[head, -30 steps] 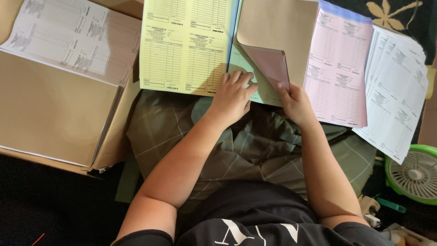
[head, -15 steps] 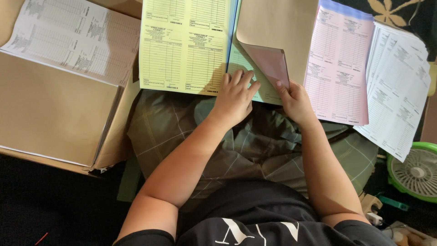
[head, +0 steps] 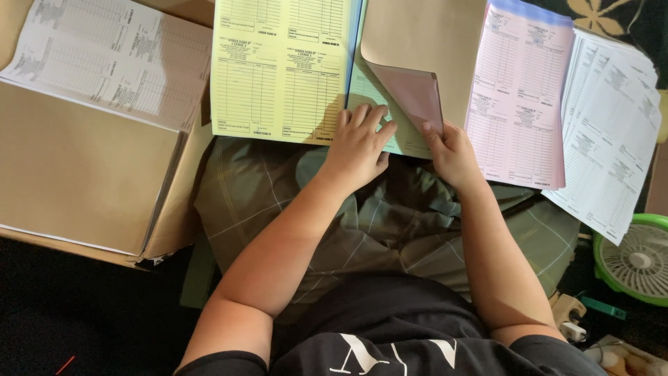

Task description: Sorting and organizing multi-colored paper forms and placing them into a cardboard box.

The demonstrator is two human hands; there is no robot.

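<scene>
**Hands sort coloured forms on a crowded floor**

Dark floor and a checked green cloth frame a spread of paper stacks. Left hand lies flat, fingers spread and released, pinning the pale green sheet just above it at centre frame. Right hand pinches the lower corner of a brown cover sheet, curling it back so its pinkish underside shows; the sheet's long axis runs up-frame from that grip. Yellow forms sit left of centre, pink forms right, white forms at far right, brown cartons at left, a green fan lower right.
</scene>
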